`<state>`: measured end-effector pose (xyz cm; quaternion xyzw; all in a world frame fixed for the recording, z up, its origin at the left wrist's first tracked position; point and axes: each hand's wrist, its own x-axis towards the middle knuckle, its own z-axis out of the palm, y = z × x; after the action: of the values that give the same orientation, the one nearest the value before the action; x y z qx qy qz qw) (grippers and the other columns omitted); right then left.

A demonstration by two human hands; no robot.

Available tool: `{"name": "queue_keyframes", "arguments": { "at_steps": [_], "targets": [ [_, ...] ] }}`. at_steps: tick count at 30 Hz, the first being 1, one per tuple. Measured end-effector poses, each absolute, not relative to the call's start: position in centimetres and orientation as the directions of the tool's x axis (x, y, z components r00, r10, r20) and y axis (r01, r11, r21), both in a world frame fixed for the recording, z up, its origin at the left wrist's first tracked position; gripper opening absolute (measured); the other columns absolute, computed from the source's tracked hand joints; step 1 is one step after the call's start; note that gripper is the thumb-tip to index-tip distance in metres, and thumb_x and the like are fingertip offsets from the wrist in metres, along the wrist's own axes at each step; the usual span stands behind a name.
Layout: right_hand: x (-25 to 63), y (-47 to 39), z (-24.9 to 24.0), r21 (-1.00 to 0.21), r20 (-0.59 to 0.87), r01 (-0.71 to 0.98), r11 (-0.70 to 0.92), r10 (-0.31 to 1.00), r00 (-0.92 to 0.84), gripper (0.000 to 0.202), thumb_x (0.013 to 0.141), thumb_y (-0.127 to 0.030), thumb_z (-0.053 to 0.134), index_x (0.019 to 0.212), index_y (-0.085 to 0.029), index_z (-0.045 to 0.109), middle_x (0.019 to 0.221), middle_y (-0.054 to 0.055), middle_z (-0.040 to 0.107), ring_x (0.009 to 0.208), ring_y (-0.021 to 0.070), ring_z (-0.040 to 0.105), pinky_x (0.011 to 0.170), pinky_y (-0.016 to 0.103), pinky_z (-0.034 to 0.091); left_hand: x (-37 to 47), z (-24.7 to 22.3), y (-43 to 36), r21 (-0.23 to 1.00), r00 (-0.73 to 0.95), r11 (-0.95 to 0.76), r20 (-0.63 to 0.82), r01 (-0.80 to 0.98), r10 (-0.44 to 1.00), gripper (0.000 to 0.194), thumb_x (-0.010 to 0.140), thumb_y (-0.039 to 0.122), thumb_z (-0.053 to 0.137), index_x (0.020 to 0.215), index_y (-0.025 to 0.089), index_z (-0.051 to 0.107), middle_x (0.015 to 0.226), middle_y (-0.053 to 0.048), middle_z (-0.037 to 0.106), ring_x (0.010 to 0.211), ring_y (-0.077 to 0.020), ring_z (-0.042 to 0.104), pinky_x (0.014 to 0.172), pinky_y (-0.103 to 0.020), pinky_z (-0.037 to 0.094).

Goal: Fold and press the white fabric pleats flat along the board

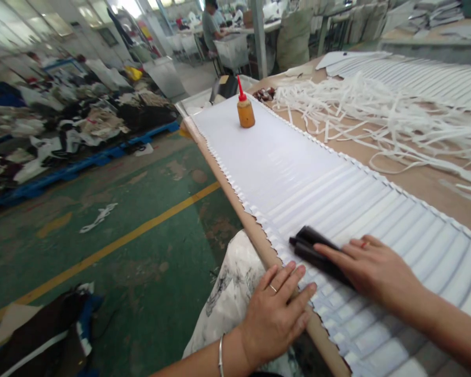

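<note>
The right hand (371, 267) has its grip clamped on a black flat brush-like tool (317, 254), lying on overlapped white paper strips (337, 199) at five o'clock. The left hand (277, 309), fingers apart, presses the brown tabletop (416, 178) edge. A hard push could skew the strips; the amber glue bottle (245, 110) at twelve o'clock could tip.

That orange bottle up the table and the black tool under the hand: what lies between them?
Only overlapping white strips, nothing on top, between the bottle and the black tool under the right hand, in the head view.

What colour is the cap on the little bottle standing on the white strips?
Red, on an amber-orange bottle; the head view shows it clearly.
</note>
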<state>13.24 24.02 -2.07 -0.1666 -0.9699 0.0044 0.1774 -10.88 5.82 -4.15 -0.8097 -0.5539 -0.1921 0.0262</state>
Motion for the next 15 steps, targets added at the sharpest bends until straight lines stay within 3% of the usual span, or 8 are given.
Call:
{"name": "queue_keyframes", "arguments": {
  "at_steps": [2, 4, 5, 7, 9, 11, 13, 15],
  "targets": [
    [16.7, 30.2, -3.3, 0.004, 0.341, 0.53, 0.848, 0.498, -0.798, 0.045, 0.108, -0.022, 0.051, 0.15, -0.023, 0.068, 0.083, 0.006, 0.076, 0.07, 0.0194, 0.066, 0.073, 0.035, 0.044, -10.9, -4.3, 5.9, 0.146, 0.334, -0.404, 0.354, 0.903, 0.874, 0.047, 0.109, 0.042, 0.057, 0.153, 0.026, 0.064, 0.165, -0.007, 0.057, 0.156, -0.0283, 0.049, 0.126, -0.046, 0.042],
    [20.6, 36.5, -3.5, 0.045, 0.444, 0.743, 0.668, 0.653, -0.614, 0.043, 0.11, -0.037, 0.046, 0.137, -0.024, 0.078, 0.074, 0.006, 0.074, 0.054, 0.0183, 0.056, 0.06, 0.034, 0.035, -10.8, -4.3, 5.7, 0.154, 0.331, -0.408, 0.37, 0.9, 0.868, 0.047, 0.11, 0.042, 0.056, 0.153, 0.025, 0.064, 0.165, -0.008, 0.057, 0.156, -0.0296, 0.049, 0.125, -0.046, 0.045],
    [21.9, 38.7, -3.2, 0.061, 0.478, 0.794, 0.604, 0.681, -0.555, 0.048, 0.11, -0.045, 0.043, 0.127, -0.022, 0.082, 0.065, 0.006, 0.069, 0.046, 0.0171, 0.047, 0.055, 0.033, 0.03, -10.8, -4.2, 5.6, 0.178, 0.33, -0.418, 0.381, 0.891, 0.864, 0.046, 0.11, 0.042, 0.055, 0.152, 0.024, 0.064, 0.164, -0.009, 0.058, 0.155, -0.0295, 0.05, 0.124, -0.046, 0.046],
    [22.3, 40.0, -1.8, 0.07, 0.503, 0.851, 0.52, 0.718, -0.481, 0.052, 0.11, -0.05, 0.044, 0.125, -0.019, 0.083, 0.066, 0.008, 0.069, 0.045, 0.0181, 0.044, 0.053, 0.034, 0.029, -11.2, -3.8, 5.7, 0.289, 0.298, -0.434, 0.412, 0.853, 0.861, 0.045, 0.113, 0.039, 0.048, 0.153, 0.02, 0.061, 0.161, -0.011, 0.06, 0.153, -0.0267, 0.053, 0.122, -0.043, 0.048],
    [19.2, 37.0, -0.1, -0.006, 0.487, 0.811, 0.585, 0.71, -0.508, 0.047, 0.11, -0.043, 0.048, 0.142, -0.02, 0.074, 0.073, 0.009, 0.072, 0.053, 0.0201, 0.052, 0.056, 0.034, 0.034, -12.3, -3.4, 6.5, 0.424, 0.196, -0.396, 0.441, 0.814, 0.876, 0.045, 0.115, 0.03, 0.042, 0.154, 0.015, 0.057, 0.161, -0.015, 0.059, 0.15, -0.0226, 0.055, 0.12, -0.038, 0.052],
    [13.9, 31.7, 1.0, -0.097, 0.482, 0.624, 0.775, 0.585, -0.652, 0.044, 0.109, -0.032, 0.054, 0.149, -0.023, 0.068, 0.075, 0.005, 0.072, 0.059, 0.0186, 0.058, 0.064, 0.033, 0.042, -13.8, -3.2, 8.1, 0.464, 0.076, -0.305, 0.45, 0.831, 0.89, 0.042, 0.112, 0.02, 0.044, 0.151, 0.012, 0.057, 0.159, -0.018, 0.059, 0.148, -0.0224, 0.057, 0.118, -0.038, 0.053],
    [8.7, 27.2, 1.1, -0.099, 0.42, 0.363, 0.927, 0.369, -0.829, 0.054, 0.105, -0.013, 0.047, 0.155, -0.024, 0.063, 0.081, 0.003, 0.073, 0.068, 0.0172, 0.063, 0.075, 0.034, 0.044, -15.3, -3.3, 10.0, 0.365, 0.042, -0.231, 0.458, 0.902, 0.888, 0.035, 0.109, 0.017, 0.05, 0.14, 0.014, 0.066, 0.151, -0.018, 0.065, 0.145, -0.0277, 0.06, 0.117, -0.045, 0.054],
    [5.6, 25.5, 0.5, -0.035, 0.327, 0.295, 0.955, 0.289, -0.9, 0.057, 0.098, -0.01, 0.052, 0.152, -0.027, 0.066, 0.077, 0.002, 0.071, 0.067, 0.0176, 0.064, 0.075, 0.035, 0.041, -16.3, -3.6, 11.4, 0.253, 0.082, -0.214, 0.446, 0.943, 0.891, 0.031, 0.109, 0.019, 0.052, 0.134, 0.016, 0.071, 0.146, -0.017, 0.069, 0.142, -0.0312, 0.062, 0.113, -0.05, 0.054]
  ]
}}
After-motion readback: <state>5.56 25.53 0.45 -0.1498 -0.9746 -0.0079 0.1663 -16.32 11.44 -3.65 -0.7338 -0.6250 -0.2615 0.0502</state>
